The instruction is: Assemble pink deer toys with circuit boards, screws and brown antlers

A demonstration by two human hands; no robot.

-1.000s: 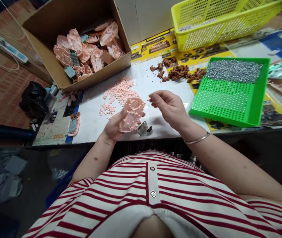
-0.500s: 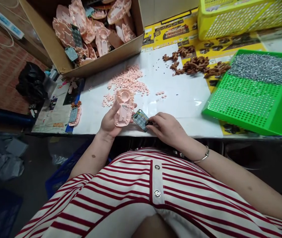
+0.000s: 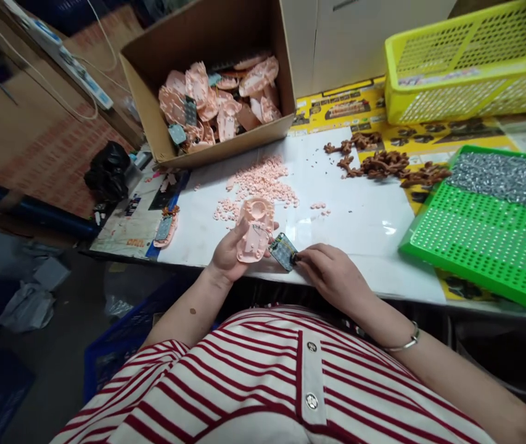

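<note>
My left hand [image 3: 229, 251] is wrapped round a pink plastic shell [image 3: 256, 231], its hollow inner side facing up. Thin wires run from the shell to a small circuit board [image 3: 283, 251] at its right. With its fingertips pinched, my right hand [image 3: 332, 274] grips the board by its right corner, at a small dark part. The board is tilted, close beside the shell, above the table's front edge. Behind the shell lies a heap of small pink plastic pieces [image 3: 265, 179].
A cardboard box [image 3: 226, 151] of pink shells stands at the back left. Brown plastic parts [image 3: 385, 165] lie right of centre. A green tray [image 3: 484, 246] with metal screws [image 3: 505, 179] sits at the right, a yellow basket [image 3: 470, 102] behind it. Another shell with a board [image 3: 164, 228] lies left.
The whole view has shifted, so things appear lower and further right. Both hands keep hold of the shell and the circuit board, with little change between them.
</note>
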